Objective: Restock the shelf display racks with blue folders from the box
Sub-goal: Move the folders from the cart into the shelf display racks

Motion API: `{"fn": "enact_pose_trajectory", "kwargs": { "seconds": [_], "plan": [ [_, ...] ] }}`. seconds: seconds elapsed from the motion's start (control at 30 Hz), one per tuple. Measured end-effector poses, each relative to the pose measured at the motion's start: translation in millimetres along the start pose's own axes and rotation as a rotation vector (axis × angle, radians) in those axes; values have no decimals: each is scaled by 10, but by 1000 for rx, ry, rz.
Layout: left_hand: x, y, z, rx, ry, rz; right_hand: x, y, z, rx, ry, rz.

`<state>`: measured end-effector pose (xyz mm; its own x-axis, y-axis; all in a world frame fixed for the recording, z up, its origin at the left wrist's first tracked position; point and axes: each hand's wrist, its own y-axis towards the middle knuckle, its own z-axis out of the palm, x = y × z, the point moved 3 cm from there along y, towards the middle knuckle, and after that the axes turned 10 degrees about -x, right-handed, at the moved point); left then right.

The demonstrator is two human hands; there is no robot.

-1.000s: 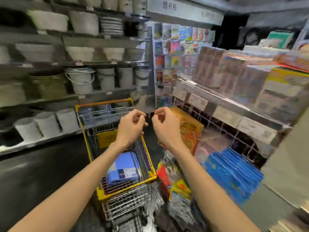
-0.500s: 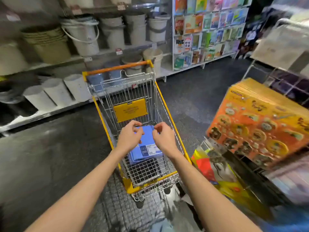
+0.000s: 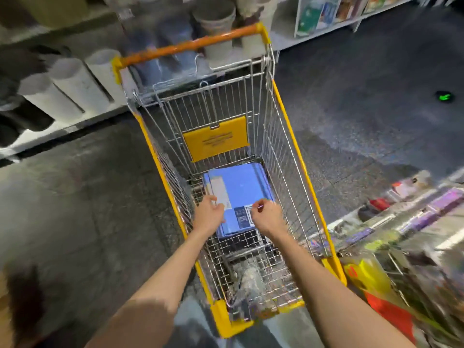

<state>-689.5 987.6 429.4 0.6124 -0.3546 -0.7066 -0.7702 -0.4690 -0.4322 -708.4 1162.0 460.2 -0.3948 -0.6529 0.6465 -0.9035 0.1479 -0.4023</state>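
Dark shop floor (image 3: 75, 197), yellow wire cart (image 3: 288, 131) standing on it, blue folders (image 3: 241, 189) lying flat in its basket. Left hand (image 3: 209, 214) touching stack's left edge, right hand (image 3: 266, 217) hovering curled over near corner; can't tell if either is gripping

**One head cam, tilted way down**

Just the one wide-angle view, worn on the head. It looks forward and steeply down into the shopping cart (image 3: 286, 136) from close above. The left forearm (image 3: 160, 285) and right forearm (image 3: 326, 285) run in from the bottom edge, super near the lens. The floor (image 3: 75, 197) fills the sides.
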Motion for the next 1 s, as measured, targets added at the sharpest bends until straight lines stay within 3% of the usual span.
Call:
{"fn": "enact_pose_trajectory", "kwargs": {
  "seconds": [0.4, 0.67, 0.9, 1.0],
  "plan": [
    [758, 1718, 1070, 115, 89, -323, -569, 1051, 1106, 48, -103, 289],
    [1098, 2136, 1388, 161, 186, -444, -866, 1376, 1616, 117, -42, 434],
    [1199, 2175, 1483, -100, 55, -510, -913, 1553, 1876, 152, -36, 476],
    [1142, 2197, 1455, -115, -17, -534, -837, 1624, 1903, 105, -30, 475]
  ]
}}
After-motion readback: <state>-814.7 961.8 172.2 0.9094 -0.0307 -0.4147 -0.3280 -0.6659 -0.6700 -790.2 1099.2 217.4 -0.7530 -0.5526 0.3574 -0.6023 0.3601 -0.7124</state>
